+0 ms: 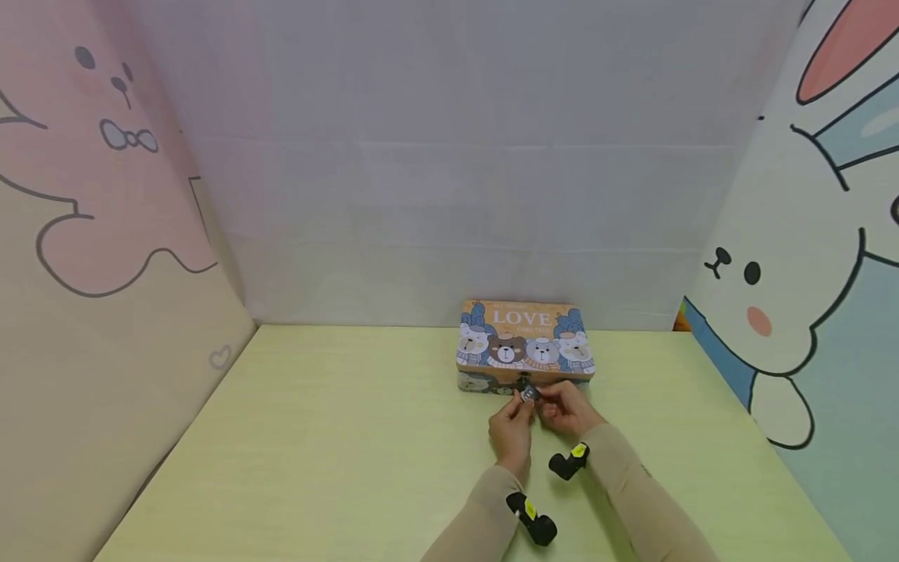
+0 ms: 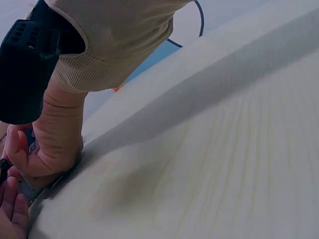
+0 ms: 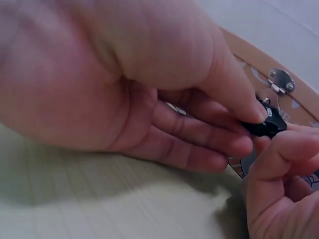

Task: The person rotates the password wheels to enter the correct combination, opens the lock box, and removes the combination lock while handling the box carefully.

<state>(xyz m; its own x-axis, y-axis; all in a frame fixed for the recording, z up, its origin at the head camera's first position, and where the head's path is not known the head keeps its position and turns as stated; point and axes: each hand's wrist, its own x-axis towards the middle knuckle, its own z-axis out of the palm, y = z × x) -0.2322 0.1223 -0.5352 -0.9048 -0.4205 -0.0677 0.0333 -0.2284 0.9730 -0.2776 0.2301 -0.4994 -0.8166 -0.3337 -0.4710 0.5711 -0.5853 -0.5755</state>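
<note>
A tin box (image 1: 525,336) with LOVE and cartoon bears on its closed lid lies on the table. At its front, in the right wrist view, is a metal hasp (image 3: 281,81). Just below the hasp sits a small black padlock (image 3: 269,122) with a small white marking. My left hand (image 1: 513,429) pinches the padlock from the left with thumb and fingers. From the other side my right hand (image 1: 565,407) pinches it, thumb on top. Fingers partly hide the padlock, and whether its shackle is closed I cannot tell. A small pale glint shows between the right hand's fingers.
The pale yellow-green table (image 1: 337,437) stretches out on both sides of the box. A grey-white backdrop (image 1: 449,195) stands close behind the box. Side panels with cartoon figures flank the table. Black wrist cameras (image 1: 537,527) sit on both sleeves.
</note>
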